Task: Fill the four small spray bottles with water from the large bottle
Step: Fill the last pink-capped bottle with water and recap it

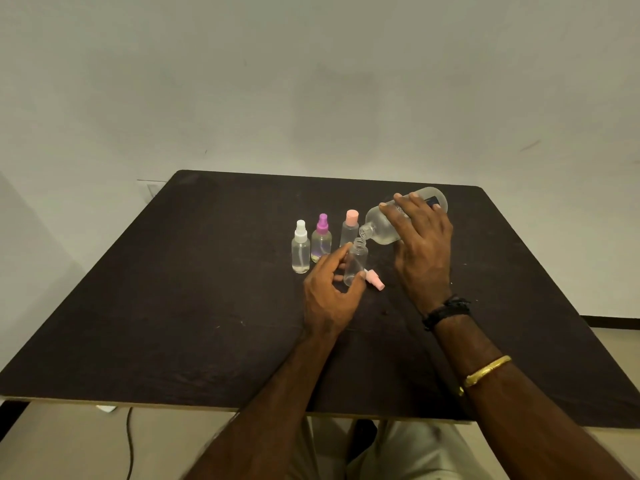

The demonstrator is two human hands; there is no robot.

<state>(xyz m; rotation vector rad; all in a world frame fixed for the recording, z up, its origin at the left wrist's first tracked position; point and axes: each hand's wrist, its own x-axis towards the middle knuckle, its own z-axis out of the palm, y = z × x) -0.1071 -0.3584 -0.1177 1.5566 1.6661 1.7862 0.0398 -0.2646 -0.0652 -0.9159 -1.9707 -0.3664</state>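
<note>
Left hand [329,296] fingers curl round open bottle [356,259] | right hand [422,244] grips tilted large bottle [381,225], mouth just above | table [207,271] edges well apart.

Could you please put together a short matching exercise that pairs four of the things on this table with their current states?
Things
1. large bottle
2. uncapped small bottle
3. loose pink spray top
4. purple-topped bottle

States
A. lies on the table
B. stands capped, untouched
C. tilted in the right hand
D. held by the left hand

Pairs: 1-C, 2-D, 3-A, 4-B
</note>
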